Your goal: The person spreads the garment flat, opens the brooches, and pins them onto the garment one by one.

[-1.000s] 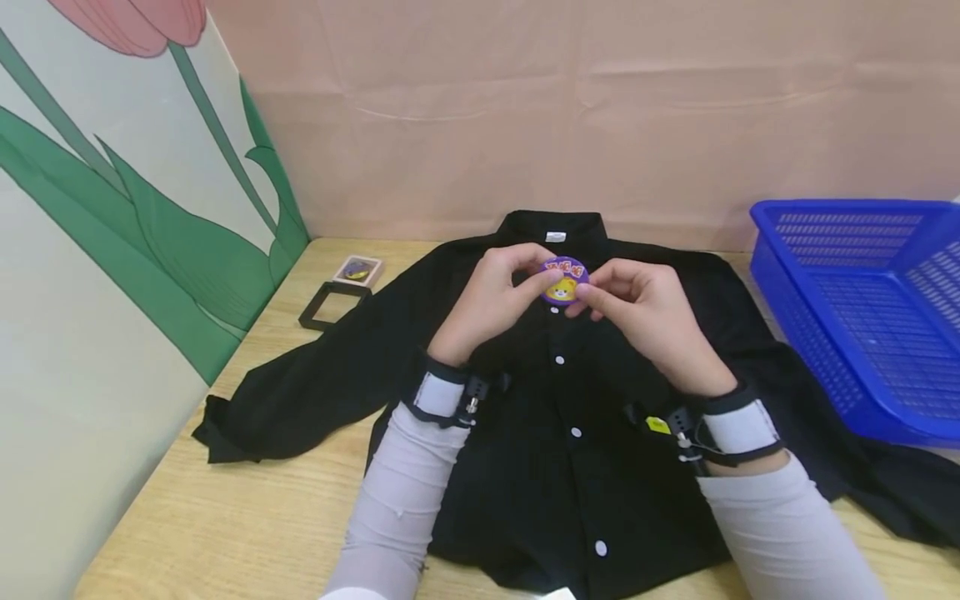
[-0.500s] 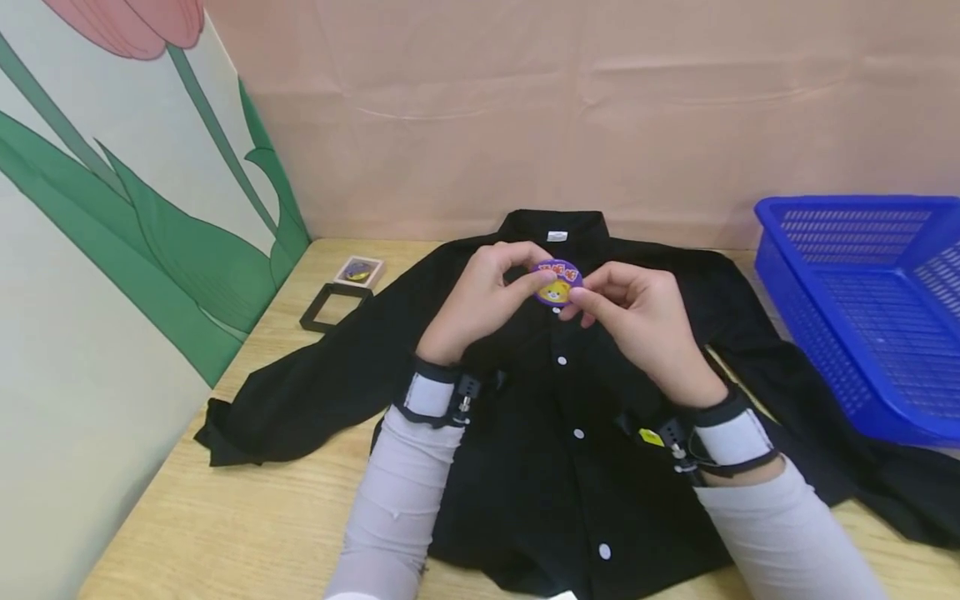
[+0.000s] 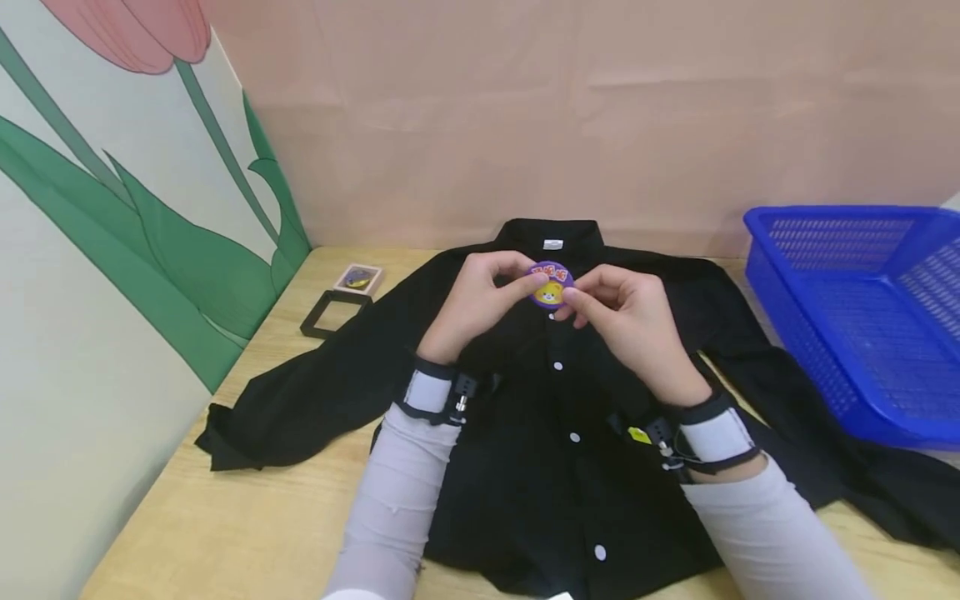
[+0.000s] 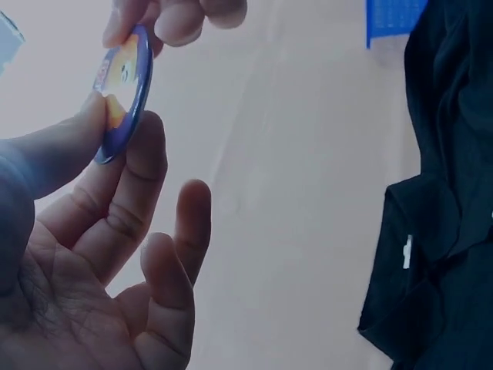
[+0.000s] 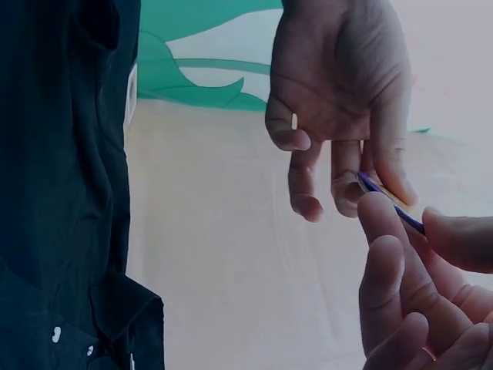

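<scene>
A round purple pin badge [image 3: 550, 292] with a yellow bear face and lettering is held up above a black button-up shirt [image 3: 517, 450]. My left hand [image 3: 487, 296] pinches its left edge between thumb and fingers. On the opposite edge, my right hand [image 3: 626, 321] pinches it too. In the left wrist view the badge [image 4: 127, 92] appears nearly edge-on, thumb on its printed face. The right wrist view shows only a thin rim of the badge [image 5: 393, 204] between both hands. The shirt lies spread flat, collar away from me; the badge's back is hidden.
A blue plastic basket [image 3: 847, 333] stands at the right, beside the shirt's sleeve. At the left on the wooden table [image 3: 247, 517] lie a black square frame [image 3: 313, 322] and a small pale square case [image 3: 372, 287] with something dark and yellow inside. A pink backdrop rises behind.
Both hands, still pinching the badge, have drifted slightly left over the shirt. The badge's tilt has changed a little. The head view has shifted slightly.
</scene>
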The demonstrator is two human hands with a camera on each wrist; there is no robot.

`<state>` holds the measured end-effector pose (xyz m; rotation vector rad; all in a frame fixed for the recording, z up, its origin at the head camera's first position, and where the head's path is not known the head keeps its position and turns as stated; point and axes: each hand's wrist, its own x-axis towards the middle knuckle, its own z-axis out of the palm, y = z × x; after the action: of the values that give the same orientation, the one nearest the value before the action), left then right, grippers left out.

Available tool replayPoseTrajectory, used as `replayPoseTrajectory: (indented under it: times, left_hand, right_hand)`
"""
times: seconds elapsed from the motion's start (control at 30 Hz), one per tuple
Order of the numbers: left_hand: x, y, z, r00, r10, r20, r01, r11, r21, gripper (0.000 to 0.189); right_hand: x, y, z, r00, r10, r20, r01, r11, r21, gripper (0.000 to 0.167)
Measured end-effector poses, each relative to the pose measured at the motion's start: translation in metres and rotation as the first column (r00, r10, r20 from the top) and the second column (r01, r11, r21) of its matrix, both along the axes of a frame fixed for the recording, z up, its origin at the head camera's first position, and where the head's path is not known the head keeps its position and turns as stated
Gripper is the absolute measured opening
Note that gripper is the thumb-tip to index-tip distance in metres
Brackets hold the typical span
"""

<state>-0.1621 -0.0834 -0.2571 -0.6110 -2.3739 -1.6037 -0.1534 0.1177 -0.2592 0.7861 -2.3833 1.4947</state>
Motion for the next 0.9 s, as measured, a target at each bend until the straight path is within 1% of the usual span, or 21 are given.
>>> replayPoseTrajectory:
  times: [0.1,0.2,0.27,0.33,0.37,0.4,0.47,0.5,0.57,0.6,0.67,0.7,0.73,0.8,0.9]
  left_hand:
    - [-0.004,-0.006,-0.007,0.999,0.010,0.049,-0.010,1.000,0.004,0.015]
    - [-0.013,-0.013,-0.011,0.995,0.031,0.099,-0.032,0.999,0.007,0.017]
    - [-0.020,-0.018,-0.013,0.987,0.054,0.149,-0.058,0.998,0.027,0.019]
    - [-0.029,-0.023,-0.016,0.975,0.083,0.208,-0.095,0.994,0.049,0.020]
    - [-0.034,-0.026,-0.019,0.965,0.098,0.243,-0.115,0.992,0.058,0.021]
    - [-0.038,-0.028,-0.023,0.952,0.113,0.285,-0.137,0.988,0.066,0.022]
    - [-0.048,-0.030,-0.031,0.921,0.136,0.366,-0.171,0.983,0.066,0.024]
    - [-0.052,-0.030,-0.037,0.903,0.146,0.403,-0.184,0.981,0.056,0.026]
    - [-0.061,-0.030,-0.047,0.864,0.163,0.476,-0.203,0.979,0.033,0.028]
    - [-0.064,-0.029,-0.052,0.847,0.171,0.503,-0.212,0.977,0.025,0.029]
    - [-0.071,-0.028,-0.059,0.821,0.188,0.539,-0.238,0.971,0.025,0.029]
    - [-0.073,-0.027,-0.061,0.811,0.194,0.552,-0.255,0.966,0.035,0.029]
    - [-0.077,-0.027,-0.064,0.806,0.195,0.559,-0.269,0.962,0.053,0.028]
    - [-0.083,-0.024,-0.069,0.799,0.199,0.568,-0.297,0.951,0.083,0.027]
    - [-0.087,-0.025,-0.082,0.782,0.199,0.591,-0.319,0.942,0.105,0.025]
  right_hand:
    - [-0.006,-0.002,-0.005,0.999,0.028,0.042,-0.029,0.999,0.026,0.013]
    - [-0.016,-0.002,-0.008,0.994,0.043,0.097,-0.049,0.997,0.058,0.015]
    - [-0.027,-0.003,-0.009,0.989,0.047,0.137,-0.059,0.994,0.087,0.018]
    - [-0.040,-0.004,-0.013,0.983,0.032,0.183,-0.053,0.992,0.111,0.020]
    - [-0.047,-0.006,-0.015,0.979,0.021,0.201,-0.048,0.990,0.132,0.020]
    - [-0.055,-0.008,-0.018,0.975,0.012,0.222,-0.047,0.987,0.155,0.022]
    - [-0.070,-0.013,-0.029,0.964,-0.007,0.264,-0.050,0.976,0.210,0.024]
    - [-0.077,-0.015,-0.034,0.958,-0.021,0.285,-0.052,0.967,0.248,0.025]
    - [-0.089,-0.020,-0.045,0.948,-0.026,0.318,-0.084,0.941,0.327,0.027]
    - [-0.095,-0.023,-0.050,0.942,-0.025,0.335,-0.102,0.929,0.356,0.029]
    - [-0.106,-0.030,-0.058,0.935,-0.026,0.353,-0.129,0.903,0.409,0.031]
    - [-0.112,-0.033,-0.062,0.934,-0.034,0.356,-0.133,0.892,0.432,0.032]
    - [-0.118,-0.035,-0.064,0.930,-0.038,0.365,-0.138,0.885,0.444,0.034]
    - [-0.129,-0.038,-0.068,0.924,-0.060,0.378,-0.132,0.877,0.463,0.036]
    - [-0.139,-0.043,-0.079,0.915,-0.081,0.396,-0.130,0.868,0.479,0.036]
